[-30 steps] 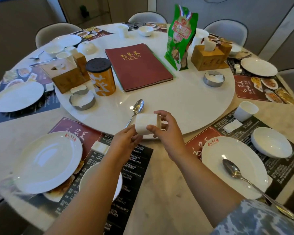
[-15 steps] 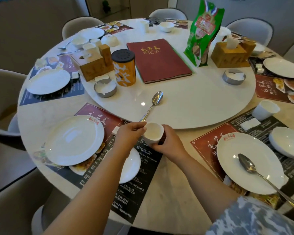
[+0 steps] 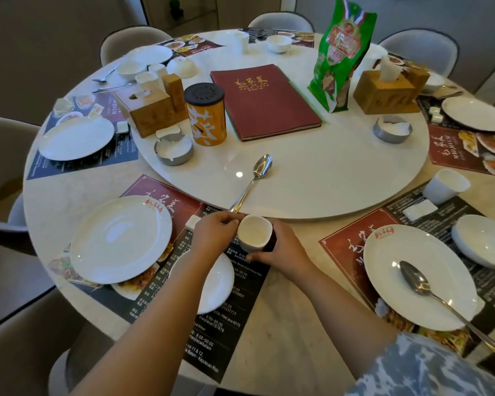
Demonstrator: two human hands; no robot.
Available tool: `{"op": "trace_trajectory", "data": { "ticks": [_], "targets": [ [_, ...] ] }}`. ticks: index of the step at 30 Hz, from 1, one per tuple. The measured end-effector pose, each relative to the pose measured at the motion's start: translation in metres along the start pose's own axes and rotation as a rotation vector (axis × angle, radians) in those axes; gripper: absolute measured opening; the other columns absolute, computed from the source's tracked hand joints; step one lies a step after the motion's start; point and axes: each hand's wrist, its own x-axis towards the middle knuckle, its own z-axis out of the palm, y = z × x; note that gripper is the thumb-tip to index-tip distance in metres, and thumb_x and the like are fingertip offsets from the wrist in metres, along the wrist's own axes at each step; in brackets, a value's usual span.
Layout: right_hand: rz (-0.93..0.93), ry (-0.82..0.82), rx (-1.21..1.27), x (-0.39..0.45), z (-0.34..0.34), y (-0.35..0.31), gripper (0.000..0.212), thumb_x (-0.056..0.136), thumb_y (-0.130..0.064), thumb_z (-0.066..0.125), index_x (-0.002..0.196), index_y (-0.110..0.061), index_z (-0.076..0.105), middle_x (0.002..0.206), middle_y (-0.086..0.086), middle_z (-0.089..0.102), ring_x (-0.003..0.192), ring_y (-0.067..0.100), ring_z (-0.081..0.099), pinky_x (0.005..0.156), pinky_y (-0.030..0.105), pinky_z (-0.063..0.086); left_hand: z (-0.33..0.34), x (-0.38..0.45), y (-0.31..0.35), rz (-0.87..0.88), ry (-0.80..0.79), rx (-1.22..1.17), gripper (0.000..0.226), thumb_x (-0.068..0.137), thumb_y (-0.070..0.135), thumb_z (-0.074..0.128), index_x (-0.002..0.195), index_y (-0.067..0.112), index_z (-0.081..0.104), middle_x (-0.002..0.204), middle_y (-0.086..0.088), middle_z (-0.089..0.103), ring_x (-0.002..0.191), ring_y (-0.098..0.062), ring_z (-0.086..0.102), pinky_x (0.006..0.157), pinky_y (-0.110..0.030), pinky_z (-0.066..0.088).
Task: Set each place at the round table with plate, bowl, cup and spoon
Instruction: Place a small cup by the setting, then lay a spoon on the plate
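Observation:
A small white cup (image 3: 254, 232) stands upright on the dark placemat (image 3: 226, 312) at the near-left place. My right hand (image 3: 280, 250) grips its right side and my left hand (image 3: 215, 234) holds its left rim. A white plate (image 3: 120, 238) lies on that mat to the left, and a white bowl (image 3: 212, 284) shows partly under my left forearm. A metal spoon (image 3: 255, 178) lies on the turntable (image 3: 312, 178) just beyond the cup. The near-right place has a plate (image 3: 412, 275) with a spoon (image 3: 423, 287) on it, a bowl (image 3: 483, 241) and a cup (image 3: 445, 185).
On the turntable stand a red menu book (image 3: 263, 101), an orange canister (image 3: 206, 118), a green snack bag (image 3: 340, 55), two wooden tissue boxes (image 3: 152, 110) and two metal ashtrays (image 3: 173, 151). Further place settings ring the table edge, with grey chairs (image 3: 0, 172) around it.
Both hands turned the cup from lying on its side to upright and lowered it toward the near-left placemat. My view shifted left.

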Motion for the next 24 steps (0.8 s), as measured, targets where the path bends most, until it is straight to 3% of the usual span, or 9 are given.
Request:
{"op": "trace_trajectory", "data": {
  "ticks": [3, 6, 9, 12, 15, 18, 21, 24],
  "targets": [
    [0.047, 0.000, 0.097, 0.002, -0.008, -0.002, 0.060, 0.074, -0.047, 0.075, 0.123, -0.017, 0.056, 0.117, -0.002, 0.058, 0.104, 0.001, 0.054, 0.082, 0.005, 0.041, -0.003, 0.010, 0.001, 0.000, 0.104, 0.048, 0.023, 0.091, 0.015, 0.056, 0.110, 0.020, 0.068, 0.102, 0.003, 0.068, 0.080, -0.003, 0.058, 0.063, -0.016, 0.041],
    [0.086, 0.072, 0.110, 0.014, -0.015, -0.010, 0.041, 0.096, -0.043, 0.047, 0.124, -0.014, 0.058, 0.116, -0.001, 0.058, 0.109, 0.008, 0.053, 0.084, 0.004, 0.037, -0.003, 0.024, -0.002, -0.022, 0.170, 0.090, 0.029, 0.088, 0.015, 0.059, 0.117, 0.014, 0.063, 0.101, 0.000, 0.068, 0.080, -0.007, 0.058, 0.058, -0.015, 0.038],
    [0.093, 0.068, 0.062, 0.034, -0.018, -0.020, 0.028, 0.099, -0.032, 0.046, 0.114, -0.017, 0.065, 0.104, -0.007, 0.057, 0.106, 0.009, 0.052, 0.082, 0.010, 0.037, 0.002, 0.033, 0.001, -0.056, 0.165, 0.144, 0.030, 0.089, 0.019, 0.062, 0.117, 0.012, 0.056, 0.096, 0.001, 0.063, 0.068, -0.001, 0.051, 0.051, -0.015, 0.032],
    [0.133, 0.047, 0.045, 0.050, -0.015, -0.020, 0.022, 0.098, -0.026, 0.050, 0.111, -0.021, 0.067, 0.108, -0.003, 0.058, 0.101, 0.007, 0.053, 0.084, 0.016, 0.040, 0.006, 0.042, 0.004, -0.100, 0.157, 0.158, 0.027, 0.088, 0.026, 0.064, 0.111, 0.014, 0.053, 0.094, 0.000, 0.065, 0.067, -0.003, 0.055, 0.050, -0.018, 0.033],
    [0.165, 0.059, 0.041, 0.062, -0.013, -0.018, 0.021, 0.097, -0.021, 0.050, 0.108, -0.024, 0.068, 0.107, -0.005, 0.059, 0.097, 0.006, 0.054, 0.086, 0.020, 0.042, 0.009, 0.050, 0.003, -0.150, 0.163, 0.092, 0.022, 0.085, 0.022, 0.068, 0.104, 0.014, 0.058, 0.088, -0.003, 0.070, 0.068, -0.014, 0.067, 0.052, -0.020, 0.044],
    [0.209, 0.080, 0.052, 0.074, -0.012, -0.016, 0.022, 0.096, -0.020, 0.049, 0.103, -0.025, 0.069, 0.104, -0.008, 0.063, 0.094, 0.006, 0.055, 0.082, 0.022, 0.044, 0.005, 0.052, 0.001, -0.193, 0.122, -0.029, 0.016, 0.087, 0.018, 0.067, 0.102, 0.013, 0.067, 0.084, -0.002, 0.072, 0.064, -0.011, 0.067, 0.062, -0.020, 0.051],
    [0.282, 0.097, 0.061, 0.081, -0.012, -0.022, 0.020, 0.095, -0.020, 0.050, 0.097, -0.025, 0.068, 0.097, -0.011, 0.064, 0.092, 0.010, 0.058, 0.081, 0.027, 0.047, -0.005, 0.046, -0.002, -0.228, 0.078, -0.215, 0.007, 0.089, 0.013, 0.065, 0.093, 0.015, 0.070, 0.081, -0.004, 0.072, 0.068, -0.014, 0.068, 0.080, -0.032, 0.058],
    [0.298, 0.115, 0.097, 0.081, -0.006, -0.036, 0.015, 0.092, -0.019, 0.052, 0.088, -0.029, 0.063, 0.097, -0.005, 0.066, 0.092, 0.017, 0.061, 0.083, 0.034, 0.050, -0.019, 0.031, -0.006, -0.238, 0.067, -0.306, 0.010, 0.091, 0.009, 0.062, 0.097, 0.008, 0.070, 0.081, -0.006, 0.070, 0.067, -0.013, 0.066, 0.080, -0.031, 0.058]
  ]
}}
